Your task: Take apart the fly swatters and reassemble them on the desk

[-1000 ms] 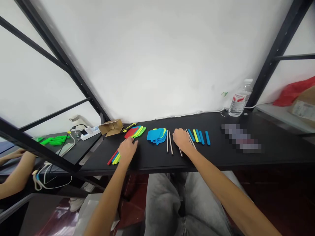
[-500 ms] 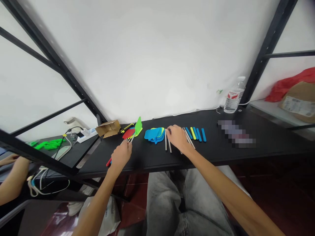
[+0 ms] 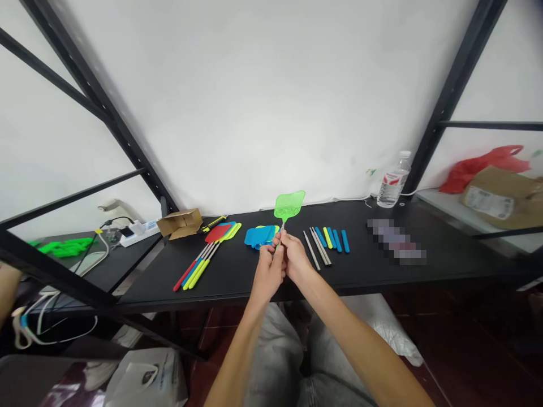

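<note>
The person's left hand (image 3: 268,268) and right hand (image 3: 294,253) together grasp a green perforated plastic swatter (image 3: 289,207) near the tabletop (image 3: 237,272)'s front edge; multicoloured long-handled swatters (image 3: 207,251) lie assembled leftward, while flat blue heads (image 3: 257,236), slim silver rods (image 3: 311,251) and blue and yellow tubular grips (image 3: 337,241) remain unjoined.

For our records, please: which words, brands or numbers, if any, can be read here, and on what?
No text is readable:
Bottle label: too small.
White label on the brown package: too blurred.
Dark mark on the white bag: too small.
Pixelated patch: unreadable.
</note>
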Demonstrator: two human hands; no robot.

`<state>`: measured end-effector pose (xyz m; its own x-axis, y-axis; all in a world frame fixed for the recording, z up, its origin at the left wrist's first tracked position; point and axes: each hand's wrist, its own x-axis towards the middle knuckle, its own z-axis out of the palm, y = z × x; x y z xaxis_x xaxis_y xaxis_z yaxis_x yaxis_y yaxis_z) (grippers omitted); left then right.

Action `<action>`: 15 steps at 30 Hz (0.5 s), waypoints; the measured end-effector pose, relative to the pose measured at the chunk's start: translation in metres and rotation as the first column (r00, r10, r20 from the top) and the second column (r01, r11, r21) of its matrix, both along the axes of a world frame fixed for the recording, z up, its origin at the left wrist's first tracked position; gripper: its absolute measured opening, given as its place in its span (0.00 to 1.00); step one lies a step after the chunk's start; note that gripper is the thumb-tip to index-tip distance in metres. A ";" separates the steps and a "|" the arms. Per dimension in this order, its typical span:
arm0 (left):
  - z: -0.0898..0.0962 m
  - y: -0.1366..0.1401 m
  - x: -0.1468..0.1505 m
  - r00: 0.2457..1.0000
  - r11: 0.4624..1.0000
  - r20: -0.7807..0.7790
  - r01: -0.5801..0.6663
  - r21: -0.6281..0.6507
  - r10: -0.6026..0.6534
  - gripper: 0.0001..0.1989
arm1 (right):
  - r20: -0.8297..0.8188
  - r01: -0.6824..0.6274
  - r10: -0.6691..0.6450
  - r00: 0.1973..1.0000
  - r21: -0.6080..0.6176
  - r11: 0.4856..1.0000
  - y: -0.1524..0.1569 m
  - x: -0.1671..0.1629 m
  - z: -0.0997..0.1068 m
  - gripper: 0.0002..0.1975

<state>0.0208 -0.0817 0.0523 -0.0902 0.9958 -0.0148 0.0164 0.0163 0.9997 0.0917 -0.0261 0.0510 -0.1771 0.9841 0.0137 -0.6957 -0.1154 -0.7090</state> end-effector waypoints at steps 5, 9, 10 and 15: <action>0.008 0.003 0.018 0.918 0.979 0.357 0.198 -0.043 -0.170 0.27 | 0.063 0.018 -0.020 0.998 0.038 0.999 0.002 0.021 0.008 0.20; 0.019 0.004 0.032 0.828 0.951 0.515 0.300 -0.070 -0.223 0.28 | 0.097 0.075 -0.084 0.992 0.085 0.993 0.005 0.033 0.013 0.22; 0.020 0.003 0.035 0.802 0.944 0.550 0.323 -0.072 -0.233 0.28 | 0.094 0.081 -0.090 0.991 0.097 0.992 0.006 0.037 0.014 0.22; 0.010 -0.016 0.050 0.730 0.891 0.625 0.438 -0.117 -0.276 0.26 | 0.137 0.216 -0.244 0.960 0.193 0.957 0.023 0.081 0.020 0.22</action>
